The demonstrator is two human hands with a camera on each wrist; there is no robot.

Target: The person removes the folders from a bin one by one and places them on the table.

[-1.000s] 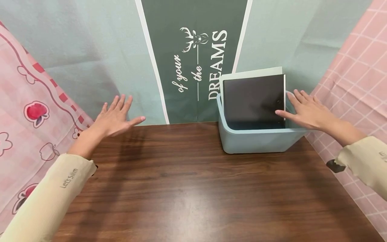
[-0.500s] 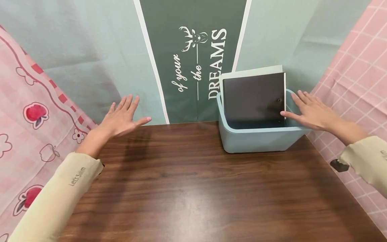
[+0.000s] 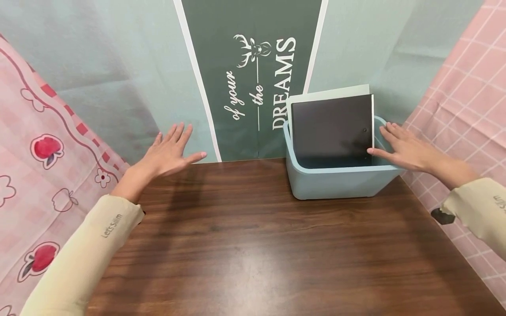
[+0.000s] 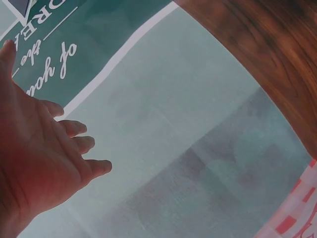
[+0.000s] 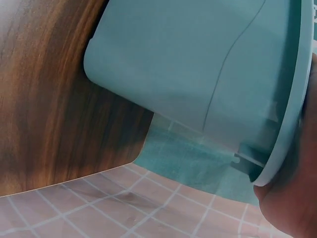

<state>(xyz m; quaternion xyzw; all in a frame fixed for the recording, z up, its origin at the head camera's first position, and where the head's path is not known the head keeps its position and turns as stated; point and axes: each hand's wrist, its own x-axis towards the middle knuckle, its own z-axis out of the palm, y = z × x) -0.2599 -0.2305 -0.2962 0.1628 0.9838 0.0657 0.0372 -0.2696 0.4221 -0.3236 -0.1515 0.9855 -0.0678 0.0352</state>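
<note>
A light blue bin (image 3: pixel 336 184) stands at the back right of the table, with a dark flat panel (image 3: pixel 330 131) leaning upright in it. Behind the panel rises a pale greenish-white board (image 3: pixel 332 93). Over the bin's right end is my right hand (image 3: pixel 413 149), fingers straight, the thumb tip overlapping the panel's right edge. In the right wrist view that hand (image 5: pixel 297 193) lies right at the bin's rim (image 5: pixel 290 134). My left hand (image 3: pixel 168 153) hovers with spread fingers before the back cloth, left of the middle, holding nothing; its palm shows in the left wrist view.
Brown wood-grain table (image 3: pixel 245 245) spreads in front of the bin. A green cloth (image 3: pixel 253 79) with lettering and a deer head hangs behind. Pink printed cloth (image 3: pixel 43 188) borders the left side, pink checked cloth (image 3: pixel 462 114) the right.
My left hand has drifted to the right, fingers still spread. The right hand has shifted slightly right and down over the bin's end. Bin and panel stay in place.
</note>
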